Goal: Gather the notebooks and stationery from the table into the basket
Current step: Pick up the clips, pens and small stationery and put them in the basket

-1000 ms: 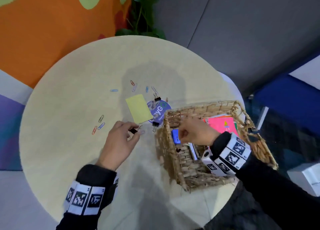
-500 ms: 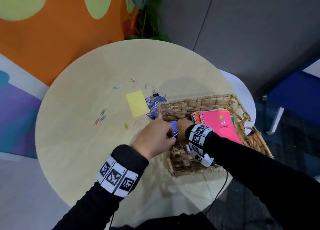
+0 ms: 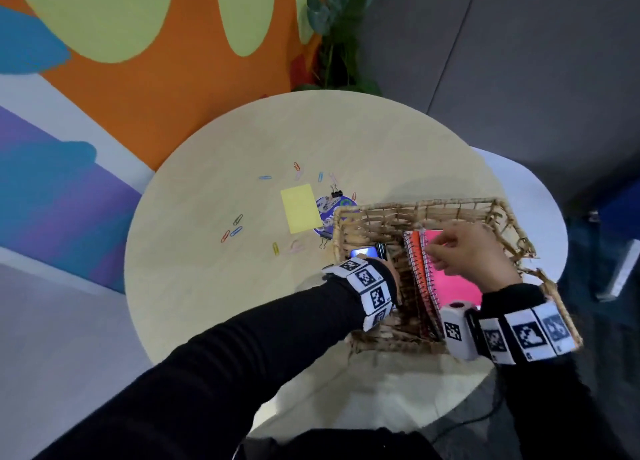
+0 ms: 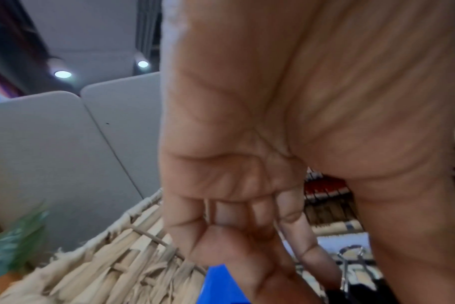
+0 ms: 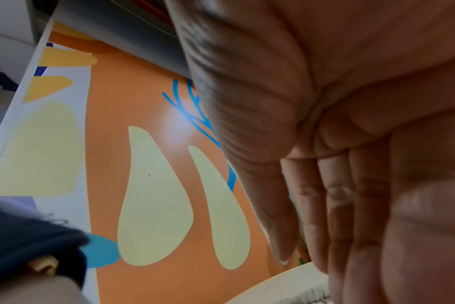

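Note:
The wicker basket (image 3: pixel 415 206) stands on the right of the round table (image 3: pixel 214 286). Inside it a pink spiral notebook (image 3: pixel 457 286) lies on an orange one (image 3: pixel 414 251), with a blue item (image 3: pixel 363 252) at the left wall. My left hand (image 4: pixel 351 283) reaches down into the basket's left part and pinches a black binder clip (image 4: pixel 351 265) between fingers and thumb. My right hand (image 3: pixel 436 251) hovers over the pink notebook with relaxed fingers, holding nothing. On the table lie a yellow sticky pad (image 3: pixel 300 207), a round purple sticker (image 3: pixel 327 213), two binder clips (image 3: pixel 336 193) and several paper clips (image 3: pixel 235 230).
A potted plant (image 3: pixel 339 44) stands behind the table by the orange wall. A white surface (image 3: pixel 519 182) juts out behind the basket at the right. The basket sits close to the table's near right edge.
My left hand carried the black binder clip from the table into the basket. My right hand moved from the basket's left side to above the pink notebook.

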`<state>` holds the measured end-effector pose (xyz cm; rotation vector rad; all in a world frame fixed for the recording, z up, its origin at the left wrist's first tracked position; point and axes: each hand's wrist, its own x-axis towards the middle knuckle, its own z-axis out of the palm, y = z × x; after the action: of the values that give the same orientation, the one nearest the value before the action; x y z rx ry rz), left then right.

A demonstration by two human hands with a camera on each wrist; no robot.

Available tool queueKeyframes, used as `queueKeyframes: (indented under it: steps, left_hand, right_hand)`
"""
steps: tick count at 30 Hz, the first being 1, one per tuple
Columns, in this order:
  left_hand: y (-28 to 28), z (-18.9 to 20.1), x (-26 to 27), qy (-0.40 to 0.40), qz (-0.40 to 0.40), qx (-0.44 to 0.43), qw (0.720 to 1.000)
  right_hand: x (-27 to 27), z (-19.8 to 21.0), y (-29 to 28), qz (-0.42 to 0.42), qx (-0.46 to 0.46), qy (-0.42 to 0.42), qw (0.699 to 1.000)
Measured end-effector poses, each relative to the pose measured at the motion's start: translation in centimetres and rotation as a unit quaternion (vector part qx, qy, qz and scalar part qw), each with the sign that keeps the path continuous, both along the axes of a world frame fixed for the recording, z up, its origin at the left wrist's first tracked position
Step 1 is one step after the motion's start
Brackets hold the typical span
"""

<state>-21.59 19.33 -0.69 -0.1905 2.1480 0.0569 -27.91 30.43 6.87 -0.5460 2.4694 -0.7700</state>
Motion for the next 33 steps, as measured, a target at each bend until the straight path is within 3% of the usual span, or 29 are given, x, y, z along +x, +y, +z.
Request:
queueKeyframes:
  steps: [1, 2, 4, 8, 10, 12, 15, 18, 20, 22, 25, 29, 33]
  left_hand:
    - [-0.2, -2.7, -0.9, -0.012, 0.012, -0.005, 1.000]
    - [-0.3, -2.6, -1.0, -0.013, 0.026, -0.008, 1.000]
    - [0.4, 1.0, 0.9, -0.008, 0.021, -0.003, 1.000]
    - [0.0, 5.9, 1.6, 0.082, 0.064, 0.121, 0.987]
    - [-1.7, 7.2, 2.0, 0.180, 0.097, 0.139, 0.969]
    - [-4.4, 7.7, 3.3, 0.305, 0.170, 0.179, 0.920]
    - [-10.4, 6.8, 6.8, 0.441, 0.325, 0.195, 0.813]
    - [-16.5, 4.0, 11.4, 0.495, 0.462, 0.140, 0.723]
    - [-19.9, 1.6, 14.1, 0.489, 0.520, 0.091, 0.694]
    - [-22.4, -0.6, 16.0, 0.458, 0.562, 0.050, 0.687]
    - [-24.9, -3.2, 17.1, 0.423, 0.573, 0.021, 0.702]
    - [-26.4, -4.8, 16.4, 0.387, 0.579, 0.019, 0.717]
    - [-27.0, -5.8, 16.1, 0.395, 0.580, 0.025, 0.712]
  right_hand:
    - [0.2, -0.2, 0.5, -0.006, -0.007, -0.003, 1.000]
    - [0.3, -0.3, 0.9, -0.013, -0.012, -0.007, 1.000]
    - [0.7, -0.6, 1.4, -0.019, -0.011, -0.015, 1.000]
    - [1.1, -0.8, 1.5, -0.028, -0.019, -0.026, 0.999]
    - [1.3, -0.3, 0.9, -0.035, -0.041, -0.026, 0.998]
    - [1.7, 0.8, -0.3, -0.036, -0.073, -0.024, 0.996]
    - [3.1, 2.9, -3.8, -0.013, -0.139, -0.022, 0.990]
    - [4.7, 3.3, -8.8, 0.042, -0.174, -0.009, 0.984]
    - [6.0, 2.4, -12.6, 0.086, -0.165, 0.000, 0.982]
    - [7.5, 0.8, -16.6, 0.141, -0.143, 0.003, 0.980]
    - [9.7, -2.8, -22.2, 0.208, -0.086, 0.005, 0.974]
    - [11.3, -7.8, -27.3, 0.277, -0.005, 0.019, 0.961]
    - [11.5, -10.7, -30.5, 0.311, 0.051, 0.054, 0.947]
